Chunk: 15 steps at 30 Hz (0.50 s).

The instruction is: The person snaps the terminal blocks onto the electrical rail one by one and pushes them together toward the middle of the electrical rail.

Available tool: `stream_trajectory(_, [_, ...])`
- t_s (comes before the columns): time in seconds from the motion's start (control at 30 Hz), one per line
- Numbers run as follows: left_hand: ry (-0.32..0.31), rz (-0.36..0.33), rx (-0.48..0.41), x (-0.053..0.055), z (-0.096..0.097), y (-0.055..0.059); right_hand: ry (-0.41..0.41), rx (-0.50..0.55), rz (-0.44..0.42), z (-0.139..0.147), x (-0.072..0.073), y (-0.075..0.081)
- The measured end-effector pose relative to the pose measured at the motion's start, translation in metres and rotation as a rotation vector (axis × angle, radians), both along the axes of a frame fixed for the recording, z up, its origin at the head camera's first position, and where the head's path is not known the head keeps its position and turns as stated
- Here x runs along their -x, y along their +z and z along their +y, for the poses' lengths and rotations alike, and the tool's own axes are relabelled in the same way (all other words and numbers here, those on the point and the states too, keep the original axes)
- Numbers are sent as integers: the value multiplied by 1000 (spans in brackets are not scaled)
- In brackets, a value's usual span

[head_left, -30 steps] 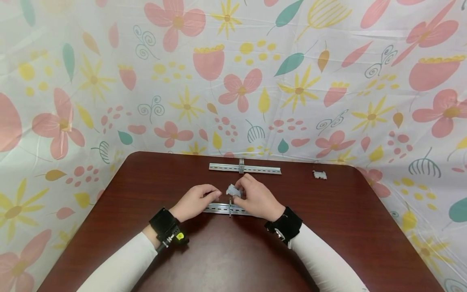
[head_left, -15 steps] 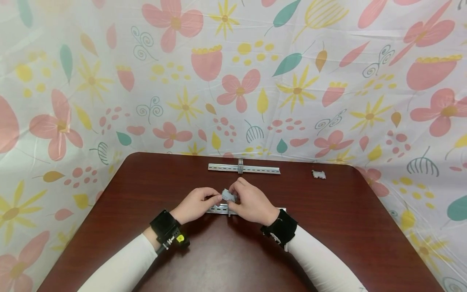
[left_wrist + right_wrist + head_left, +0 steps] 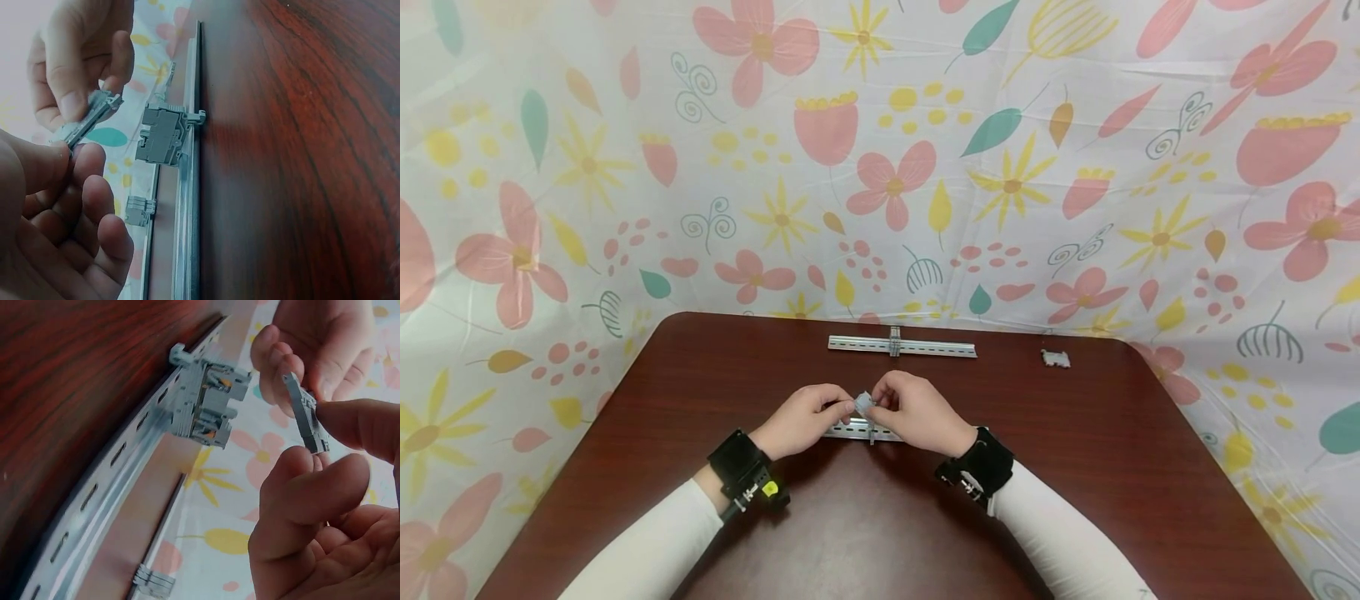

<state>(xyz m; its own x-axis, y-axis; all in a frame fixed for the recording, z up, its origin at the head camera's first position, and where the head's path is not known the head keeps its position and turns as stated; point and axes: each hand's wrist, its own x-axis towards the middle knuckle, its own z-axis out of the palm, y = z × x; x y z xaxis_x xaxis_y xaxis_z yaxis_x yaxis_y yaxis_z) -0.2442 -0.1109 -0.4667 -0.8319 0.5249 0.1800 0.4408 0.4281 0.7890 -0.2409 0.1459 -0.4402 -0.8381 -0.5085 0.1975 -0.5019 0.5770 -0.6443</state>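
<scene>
A small flat grey terminal block [image 3: 863, 404] is held up between both hands above the near metal DIN rail [image 3: 848, 429]. My left hand [image 3: 805, 418] pinches one end of the terminal block between thumb and forefinger, its other fingers loosely bent. At the opposite end, my right hand [image 3: 922, 414] grips the same terminal block [image 3: 304, 419] with thumb and curled fingers. Just beyond the fingertips, another grey terminal block [image 3: 161, 134] stands clipped on the near rail, with orange parts showing on its side [image 3: 209, 403] in the right wrist view.
Farther back lies a second slotted rail [image 3: 936, 347] with a small cluster of grey blocks [image 3: 895, 342] clipped on it. A loose light grey piece [image 3: 1056, 359] rests at the back right of the dark red-brown table [image 3: 865, 533]. Behind the table hangs a flower-patterned cloth [image 3: 880, 183].
The right hand has brought the terminal block left and slightly down to the left hand, whose fingertips now hold it too. The block has been turned. The left hand has barely moved.
</scene>
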Motion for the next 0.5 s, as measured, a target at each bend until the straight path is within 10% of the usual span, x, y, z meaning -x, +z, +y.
stream_trajectory(0.5, [-40,22,12,-1,3,0,65,84,-150,7,6,1])
